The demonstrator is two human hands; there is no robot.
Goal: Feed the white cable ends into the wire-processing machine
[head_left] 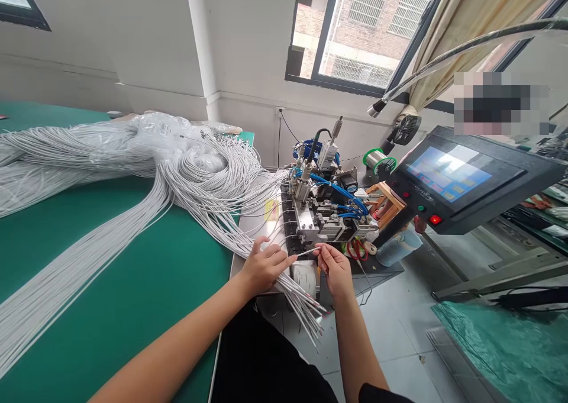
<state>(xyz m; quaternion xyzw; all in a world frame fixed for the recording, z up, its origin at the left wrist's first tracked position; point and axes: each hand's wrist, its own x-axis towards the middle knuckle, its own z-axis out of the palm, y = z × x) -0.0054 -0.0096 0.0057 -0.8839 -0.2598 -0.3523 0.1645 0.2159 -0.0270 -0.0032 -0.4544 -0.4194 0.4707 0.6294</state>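
One white cable (307,252) stretches between my two hands at the front edge of the bench machine (317,208). My right hand (335,267) pinches its tip between thumb and fingers. Farther back on the same cable, my left hand (266,267) has its thumb and fingers closed round it. Below the left hand, a bunch of loose white cable ends (306,308) fans out past the table edge. These cables lead back to a large coiled bundle (222,184) on the green table. Several cables run into the machine's left side.
The green table (177,308) carries more white cables wrapped in clear plastic (160,136). A touchscreen control box (457,172) stands right of the machine, near a wire spool (379,161). Red-handled scissors (356,250) lie by the machine. Another person is at the back right.
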